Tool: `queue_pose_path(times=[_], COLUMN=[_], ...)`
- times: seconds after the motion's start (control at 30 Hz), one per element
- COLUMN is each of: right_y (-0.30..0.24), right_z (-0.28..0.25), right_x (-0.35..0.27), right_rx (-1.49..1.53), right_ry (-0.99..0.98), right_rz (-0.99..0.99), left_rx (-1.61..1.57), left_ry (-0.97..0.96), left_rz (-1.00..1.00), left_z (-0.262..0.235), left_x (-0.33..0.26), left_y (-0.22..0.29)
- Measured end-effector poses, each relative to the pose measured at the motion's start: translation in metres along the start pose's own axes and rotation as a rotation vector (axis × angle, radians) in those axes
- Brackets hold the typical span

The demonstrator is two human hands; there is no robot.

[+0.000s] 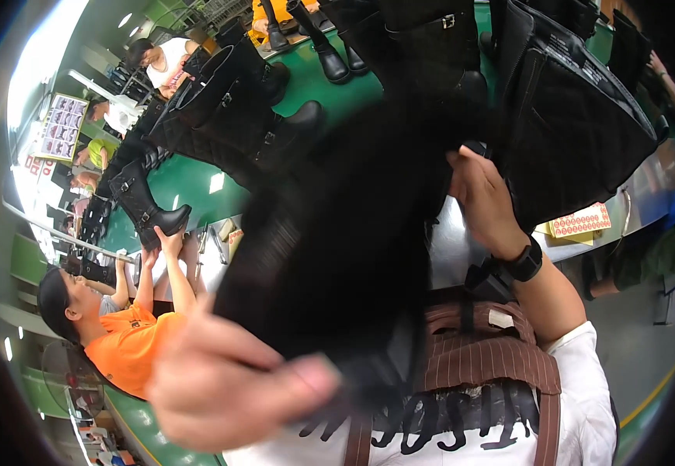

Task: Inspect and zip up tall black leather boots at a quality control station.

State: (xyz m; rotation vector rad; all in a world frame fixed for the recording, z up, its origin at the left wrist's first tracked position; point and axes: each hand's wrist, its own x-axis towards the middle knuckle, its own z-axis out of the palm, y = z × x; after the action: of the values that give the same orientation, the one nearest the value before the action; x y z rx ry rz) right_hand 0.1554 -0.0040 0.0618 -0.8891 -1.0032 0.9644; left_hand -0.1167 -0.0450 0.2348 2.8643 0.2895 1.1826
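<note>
A large black boot, smeared by motion, fills the middle of the view close in front of me. My left hand, also blurred, is closed on its near end, with the thumb stretched along the edge. At the far right side of the boot my right hand has its fingers curled and closed on it; a dark watch sits on that wrist. Part of the right fingertips is hidden behind the black material. Just beyond the right hand stands a tall black boot shaft, its top open and its pale printed lining showing.
Several black buckled boots stand on the green table. At left, a co-worker in orange holds up a boot. A yellow card with red marks lies on the metal surface at right. More people work farther back.
</note>
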Motion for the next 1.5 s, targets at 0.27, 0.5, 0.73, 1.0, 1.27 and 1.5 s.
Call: queue_pose_path(times=[0.27,0.5,0.73,1.0,1.27,1.5], right_y=[0.013,0.039,0.083,0.083,0.091,0.014], right_z=[0.028,-0.003,0.006,-0.005,-0.016,0.025], right_x=[-0.019,-0.045,-0.061,-0.044,-0.032,-0.02], right_rx=[-0.741,-0.453,-0.809,-0.554,-0.24,0.039], right_ry=[0.032,0.074,-0.239,-0.233,-0.548,-0.389], right_rz=[-0.23,-0.092,0.143,0.207,0.703,0.525], left_rx=[0.585,-0.022,-0.518,-0.712,-0.674,-0.524], left_ry=[0.541,0.413,0.355,0.226,0.174,0.177], left_rz=[-0.288,-0.788,-1.014,-1.076,-1.114,-1.072], left_z=[0.093,0.193,0.209,0.204,0.205,0.213], left_x=[0.01,-0.097,-0.13,-0.13,-0.131,-0.135], left_y=[-0.076,-0.05,-0.055,-0.056,-0.054,-0.058])
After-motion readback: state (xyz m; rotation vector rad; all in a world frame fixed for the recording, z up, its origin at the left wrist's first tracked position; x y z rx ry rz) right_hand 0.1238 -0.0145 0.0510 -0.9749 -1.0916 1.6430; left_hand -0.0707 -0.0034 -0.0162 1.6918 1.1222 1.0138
